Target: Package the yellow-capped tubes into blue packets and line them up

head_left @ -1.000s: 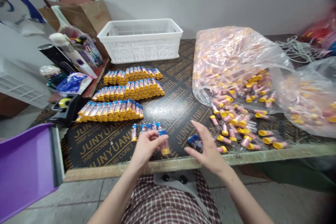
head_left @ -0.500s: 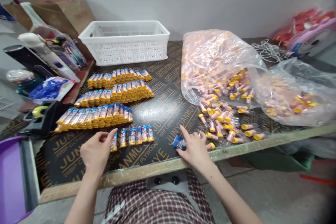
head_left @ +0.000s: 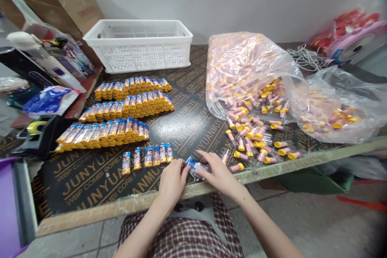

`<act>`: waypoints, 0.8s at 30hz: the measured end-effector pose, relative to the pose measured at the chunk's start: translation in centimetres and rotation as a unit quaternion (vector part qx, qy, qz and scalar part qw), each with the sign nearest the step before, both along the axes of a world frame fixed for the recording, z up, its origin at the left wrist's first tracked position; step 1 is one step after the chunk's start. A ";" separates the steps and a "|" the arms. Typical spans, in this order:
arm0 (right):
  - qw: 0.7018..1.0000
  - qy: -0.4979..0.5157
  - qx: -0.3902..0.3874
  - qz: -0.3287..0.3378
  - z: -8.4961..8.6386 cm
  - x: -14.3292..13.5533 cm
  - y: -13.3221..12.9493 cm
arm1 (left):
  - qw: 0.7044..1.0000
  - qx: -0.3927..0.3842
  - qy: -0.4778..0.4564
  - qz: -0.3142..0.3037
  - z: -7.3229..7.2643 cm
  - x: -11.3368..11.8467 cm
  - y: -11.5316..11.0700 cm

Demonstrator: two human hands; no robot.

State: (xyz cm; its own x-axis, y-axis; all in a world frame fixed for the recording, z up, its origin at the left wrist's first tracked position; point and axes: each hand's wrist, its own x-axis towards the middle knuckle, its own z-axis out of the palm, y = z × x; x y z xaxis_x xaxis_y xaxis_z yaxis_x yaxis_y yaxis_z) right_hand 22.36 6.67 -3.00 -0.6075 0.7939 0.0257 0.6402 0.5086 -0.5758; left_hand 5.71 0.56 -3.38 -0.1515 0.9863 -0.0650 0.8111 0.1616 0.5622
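Between my hands, close to the table's front edge, are small clear tube-like pieces with blue ends (head_left: 191, 162); their exact number is hidden by the fingers. My left hand (head_left: 171, 180) pinches at the blue end with thumb and fingertips. On the other side, my right hand (head_left: 220, 174) has thumb and forefinger around the clear part. Left of them stands a short row of filled tubes (head_left: 148, 156) with blue tops, printed labels and yellow bases. Pink-filled clear tubes with yellow caps (head_left: 254, 135) lie loosely heaped to the right.
Three stacked rows of finished-looking tubes (head_left: 99, 131) lie at left. Behind them is a white basket (head_left: 151, 54). Plastic bags of yellow-capped tubes (head_left: 236, 60) sit back right. A black tape dispenser (head_left: 45, 133) and purple bin (head_left: 12, 205) border the left.
My left hand has left the short tube row and moved right to the blue-ended pieces. My right hand has brought them slightly left, and the two hands now meet.
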 end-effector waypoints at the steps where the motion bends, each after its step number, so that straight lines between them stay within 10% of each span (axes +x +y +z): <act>1: 1.000 -0.002 0.006 -0.007 -0.1 0.2 0.4 | 1.000 -0.005 0.029 -0.002 0.3 0.1 0.2; 7: 0.993 -0.109 0.028 0.037 0.3 0.1 1.6 | 0.990 -0.058 0.124 -0.034 0.8 1.3 0.9; 17: 0.969 0.144 -0.200 0.000 -0.2 0.2 1.7 | 0.982 0.049 -0.172 0.053 -0.7 0.9 1.5; 24: 0.991 0.066 -0.055 -0.099 -1.5 -1.7 -1.5 | 0.996 0.029 -0.073 -0.043 -0.5 0.3 4.9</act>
